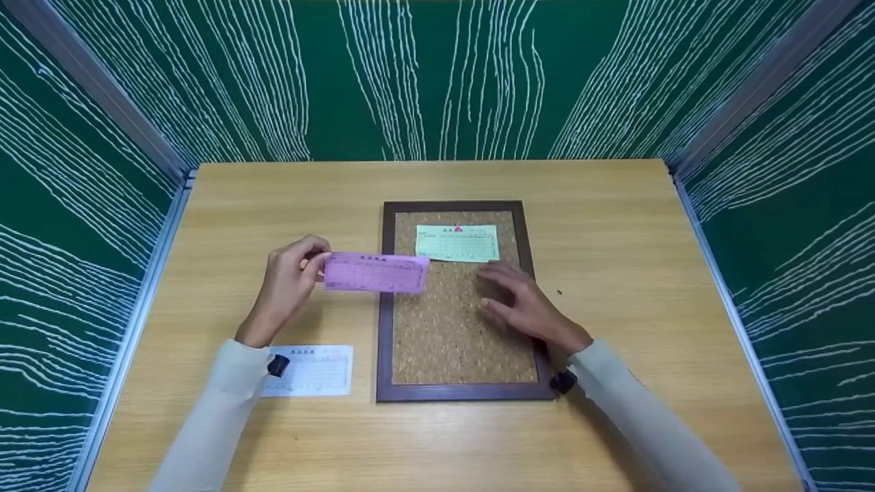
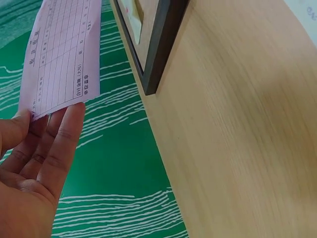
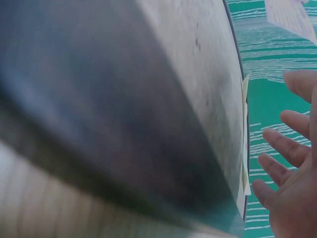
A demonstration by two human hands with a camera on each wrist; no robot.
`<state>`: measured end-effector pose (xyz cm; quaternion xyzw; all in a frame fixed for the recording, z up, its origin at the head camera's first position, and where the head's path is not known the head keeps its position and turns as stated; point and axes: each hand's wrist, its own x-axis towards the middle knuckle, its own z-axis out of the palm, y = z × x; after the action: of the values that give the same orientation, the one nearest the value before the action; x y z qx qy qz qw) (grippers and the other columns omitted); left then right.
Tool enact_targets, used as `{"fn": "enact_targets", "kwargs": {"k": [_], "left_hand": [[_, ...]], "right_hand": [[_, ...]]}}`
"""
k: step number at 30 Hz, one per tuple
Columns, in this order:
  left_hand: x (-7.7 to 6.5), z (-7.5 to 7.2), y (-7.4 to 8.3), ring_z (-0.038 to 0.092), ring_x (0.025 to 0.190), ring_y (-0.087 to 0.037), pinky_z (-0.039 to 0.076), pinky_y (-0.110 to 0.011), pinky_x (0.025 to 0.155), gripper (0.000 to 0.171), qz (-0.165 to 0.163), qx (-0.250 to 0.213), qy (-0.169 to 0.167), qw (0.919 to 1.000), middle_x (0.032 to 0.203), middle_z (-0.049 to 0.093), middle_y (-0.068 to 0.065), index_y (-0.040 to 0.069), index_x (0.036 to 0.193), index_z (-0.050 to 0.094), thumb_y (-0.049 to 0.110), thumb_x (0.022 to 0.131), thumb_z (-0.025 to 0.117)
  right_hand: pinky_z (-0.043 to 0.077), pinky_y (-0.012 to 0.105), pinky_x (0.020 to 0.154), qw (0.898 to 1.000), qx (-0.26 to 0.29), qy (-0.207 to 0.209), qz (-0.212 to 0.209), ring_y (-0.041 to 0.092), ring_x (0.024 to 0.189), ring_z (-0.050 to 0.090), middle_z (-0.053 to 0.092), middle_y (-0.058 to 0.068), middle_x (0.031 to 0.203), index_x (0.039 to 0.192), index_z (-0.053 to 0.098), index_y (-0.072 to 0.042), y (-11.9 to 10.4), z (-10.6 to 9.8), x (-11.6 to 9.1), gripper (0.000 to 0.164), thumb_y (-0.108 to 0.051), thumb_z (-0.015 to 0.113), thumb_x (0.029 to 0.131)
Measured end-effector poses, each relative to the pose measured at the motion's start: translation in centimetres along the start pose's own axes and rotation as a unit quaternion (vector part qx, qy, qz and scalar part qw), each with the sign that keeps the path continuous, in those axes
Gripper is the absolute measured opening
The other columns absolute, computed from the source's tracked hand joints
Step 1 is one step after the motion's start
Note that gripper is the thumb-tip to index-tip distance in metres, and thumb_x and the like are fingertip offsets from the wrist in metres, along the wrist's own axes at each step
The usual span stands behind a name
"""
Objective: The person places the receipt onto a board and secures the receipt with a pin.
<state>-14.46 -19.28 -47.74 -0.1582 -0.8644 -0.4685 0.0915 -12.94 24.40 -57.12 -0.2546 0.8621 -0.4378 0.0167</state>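
My left hand (image 1: 292, 277) pinches a pink printed slip (image 1: 376, 273) by its left end. The slip is held up over the left edge of the framed cork board (image 1: 458, 328). In the left wrist view, thumb and fingers grip a corner of the pink slip (image 2: 62, 54). A green slip (image 1: 456, 244) is fixed to the upper part of the board by a red pin (image 1: 459, 229). Just below the green slip, my right hand (image 1: 519, 301) hovers over the cork with relaxed fingers, holding nothing visible. Its fingers (image 3: 285, 144) look spread in the right wrist view.
A white printed slip (image 1: 318, 370) lies on the wooden table (image 1: 615, 225), partly under the left forearm. A tiny dark speck (image 1: 560, 292) lies right of the board. Green walls with white lines (image 1: 465, 82) enclose the table at the back and sides.
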Motion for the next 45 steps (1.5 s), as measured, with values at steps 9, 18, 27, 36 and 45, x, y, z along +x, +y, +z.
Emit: {"fn": "enact_targets", "kwargs": {"k": [9, 18, 27, 36, 45], "left_hand": [[0.0, 0.6, 0.1, 0.074, 0.093, -0.023, 0.068, -0.044, 0.071, 0.009, 0.025, -0.01, -0.004, 0.9996, 0.101, 0.078, -0.012, -0.001, 0.102, 0.073, -0.001, 0.108, 0.066], [0.1, 1.1, 0.7, 0.074, 0.09, -0.021, 0.067, -0.036, 0.069, 0.009, 0.028, -0.025, -0.001, 0.9993, 0.099, 0.078, -0.012, -0.002, 0.103, 0.074, 0.0, 0.108, 0.066], [0.4, 1.8, 1.4, 0.074, 0.093, -0.024, 0.067, -0.042, 0.068, 0.007, 0.024, -0.042, -0.004, 0.9988, 0.1, 0.077, -0.013, -0.002, 0.104, 0.074, -0.001, 0.107, 0.068], [0.4, 2.5, 1.7, 0.074, 0.091, -0.024, 0.067, -0.045, 0.066, 0.006, 0.017, -0.052, -0.007, 0.9985, 0.098, 0.076, -0.014, -0.002, 0.103, 0.074, -0.002, 0.106, 0.069], [0.6, 3.2, 2.1, 0.073, 0.091, -0.024, 0.067, -0.035, 0.066, 0.007, 0.015, -0.063, -0.008, 0.9978, 0.1, 0.076, -0.013, -0.001, 0.105, 0.074, -0.003, 0.107, 0.068]], "right_hand": [[0.031, 0.064, 0.128, 1.0, 0.007, -0.012, 0.004, 0.04, 0.155, 0.047, 0.062, 0.021, 0.156, 0.148, 0.067, -0.001, -1.0, 1.2, 0.6, 0.053, -0.017, 0.083, 0.1], [0.038, 0.063, 0.125, 1.0, 0.017, -0.02, -0.008, 0.04, 0.149, 0.052, 0.064, 0.023, 0.152, 0.144, 0.069, 0.001, -2.0, 1.9, 1.5, 0.05, -0.017, 0.084, 0.099], [0.04, 0.058, 0.125, 1.0, 0.017, -0.017, -0.017, 0.033, 0.148, 0.055, 0.065, 0.01, 0.154, 0.147, 0.07, -0.008, -3.1, 2.4, 2.0, 0.052, -0.018, 0.086, 0.098], [0.037, 0.056, 0.127, 0.998, 0.037, -0.022, -0.035, 0.025, 0.151, 0.052, 0.062, -0.001, 0.159, 0.151, 0.069, -0.019, -4.0, 3.2, 3.0, 0.052, -0.019, 0.083, 0.101], [0.043, 0.052, 0.123, 0.997, 0.077, 0.005, -0.018, 0.023, 0.143, 0.06, 0.072, 0.0, 0.146, 0.131, 0.081, -0.01, -4.3, 3.3, 3.2, 0.025, -0.017, 0.074, 0.108]]}}
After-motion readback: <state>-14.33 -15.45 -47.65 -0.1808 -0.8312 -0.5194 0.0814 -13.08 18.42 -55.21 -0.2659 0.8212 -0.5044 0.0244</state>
